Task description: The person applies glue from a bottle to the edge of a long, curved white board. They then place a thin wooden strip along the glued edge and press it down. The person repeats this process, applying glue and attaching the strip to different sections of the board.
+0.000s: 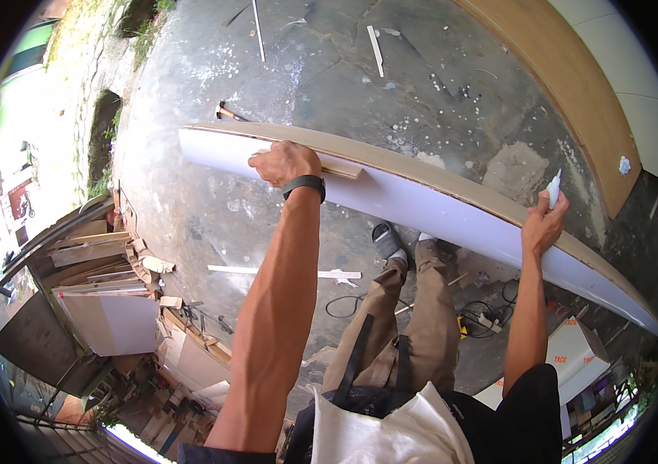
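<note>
A long white-faced board (pixel 429 207) stands on edge across the view in front of my legs, its brown raw edge facing up. My left hand (pixel 288 164), with a dark band on the wrist, is closed on a short wooden strip (pixel 343 167) at the board's upper edge. Part of the strip is hidden under my fingers. Toward the board's right end, my right hand (pixel 543 224) holds a small white glue bottle (pixel 553 190), its narrow nozzle pointing up. That hand is also at the board's top edge; whether it presses on it I cannot tell.
A hammer (pixel 230 114) lies beyond the board's left part. White strips (pixel 375 51) lie on the stained concrete floor. A large brown panel (pixel 576 85) is at the far right. Wood offcuts (pixel 97 263) are stacked at left. A white carton (pixel 576 359) and cables (pixel 491 317) are near right.
</note>
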Demonstrator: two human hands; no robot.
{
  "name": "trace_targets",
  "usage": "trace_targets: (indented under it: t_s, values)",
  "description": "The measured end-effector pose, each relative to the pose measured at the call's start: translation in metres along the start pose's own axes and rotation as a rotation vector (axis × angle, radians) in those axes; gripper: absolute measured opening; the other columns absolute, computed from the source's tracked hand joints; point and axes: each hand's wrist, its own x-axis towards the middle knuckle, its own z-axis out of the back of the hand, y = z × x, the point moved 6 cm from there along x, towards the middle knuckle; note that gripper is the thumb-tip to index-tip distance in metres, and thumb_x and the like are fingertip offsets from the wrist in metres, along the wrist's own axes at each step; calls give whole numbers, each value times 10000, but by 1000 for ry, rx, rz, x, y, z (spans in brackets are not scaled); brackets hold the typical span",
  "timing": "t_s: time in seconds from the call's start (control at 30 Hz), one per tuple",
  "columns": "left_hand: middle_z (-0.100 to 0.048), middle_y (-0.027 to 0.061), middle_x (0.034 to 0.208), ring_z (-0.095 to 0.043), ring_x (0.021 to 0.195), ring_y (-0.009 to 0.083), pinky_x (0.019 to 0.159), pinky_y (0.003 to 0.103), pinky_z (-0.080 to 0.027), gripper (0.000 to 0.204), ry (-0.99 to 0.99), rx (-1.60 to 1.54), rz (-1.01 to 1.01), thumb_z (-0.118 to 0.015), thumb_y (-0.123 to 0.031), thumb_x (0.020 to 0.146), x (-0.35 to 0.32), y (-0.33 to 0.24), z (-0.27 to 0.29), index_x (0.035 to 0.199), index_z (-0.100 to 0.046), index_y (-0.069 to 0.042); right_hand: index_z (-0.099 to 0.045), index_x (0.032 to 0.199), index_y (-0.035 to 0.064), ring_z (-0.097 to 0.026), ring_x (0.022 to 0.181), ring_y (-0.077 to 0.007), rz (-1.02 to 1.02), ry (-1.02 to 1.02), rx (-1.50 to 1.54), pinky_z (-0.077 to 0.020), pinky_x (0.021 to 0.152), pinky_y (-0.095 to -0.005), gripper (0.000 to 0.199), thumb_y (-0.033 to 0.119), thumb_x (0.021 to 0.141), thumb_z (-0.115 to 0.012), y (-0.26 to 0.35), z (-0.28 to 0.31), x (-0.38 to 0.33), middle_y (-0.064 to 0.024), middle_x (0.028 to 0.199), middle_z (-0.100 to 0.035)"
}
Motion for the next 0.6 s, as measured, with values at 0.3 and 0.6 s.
trace_targets:
  t_s: [0.3, 0.6]
  values:
    - [-615, 322, 1181, -661, 1122, 464, 1025, 535, -556, 379, 10, 3, 13, -507, -177, 983, -7, -4, 1, 1229, -472, 109, -445, 1297, 35, -737, 731, -243, 45, 2, 167, -542, 723, -380, 413, 385, 1094, -528, 3, 1, -1, -124, 1135, -762]
    - [-597, 321, 1215, -646, 1128, 469, 1034, 540, -538, 387, 25, -37, -1, -493, -180, 989, -2, -1, -1, 1239, -460, 113, -414, 1269, -20, -727, 766, -228, 53, 29, 231, -559, 742, -334, 429, 356, 1099, -531, 9, 0, -3, -129, 1292, -727]
